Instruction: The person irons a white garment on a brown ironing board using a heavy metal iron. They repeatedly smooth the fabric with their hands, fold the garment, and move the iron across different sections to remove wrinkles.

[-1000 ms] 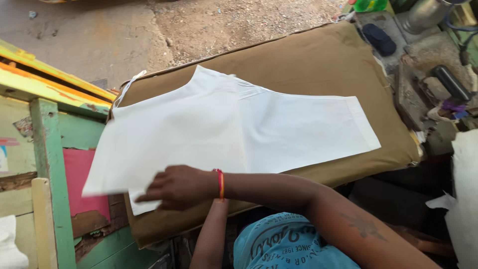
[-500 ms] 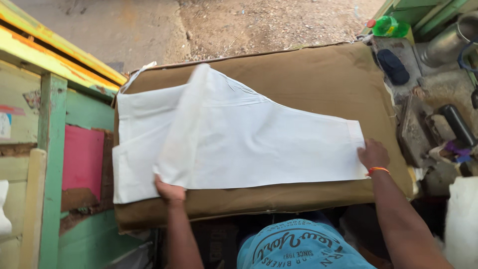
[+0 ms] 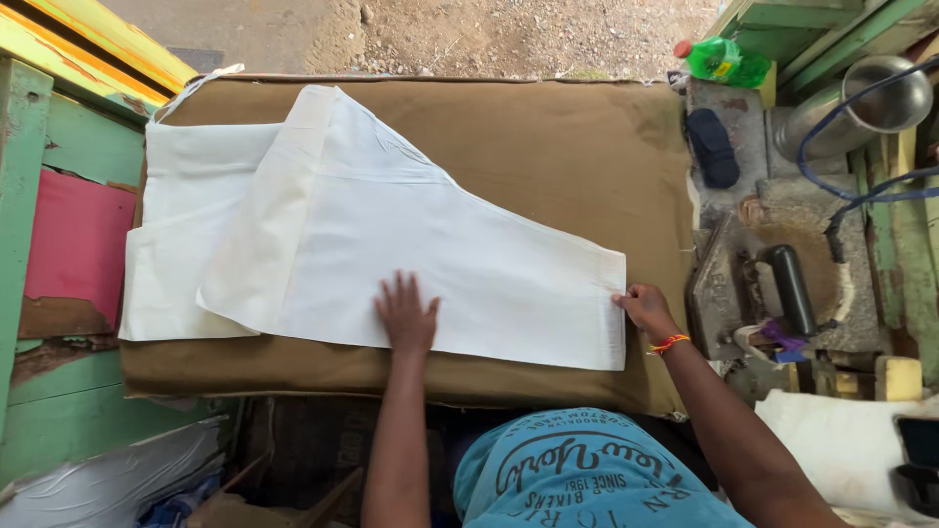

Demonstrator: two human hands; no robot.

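White trousers (image 3: 391,235) lie spread on a brown padded ironing board (image 3: 548,137), one leg folded over the other, the hem end pointing right. My left hand (image 3: 407,313) presses flat on the lower part of the cloth, fingers apart. At the right hem edge, my right hand (image 3: 646,309), with a red-orange thread at its wrist, pinches the cloth's end.
A heavy dark iron (image 3: 758,288) with a black handle rests on a stone slab right of the board. Behind it are a dark pad (image 3: 712,147), a green bottle (image 3: 726,61) and a metal pot (image 3: 871,103). Painted green and pink wood (image 3: 68,244) borders the left.
My left hand has slid right along the near edge of the trousers to the middle. My right hand has stayed at the hem on the right; the cloth lies flatter.
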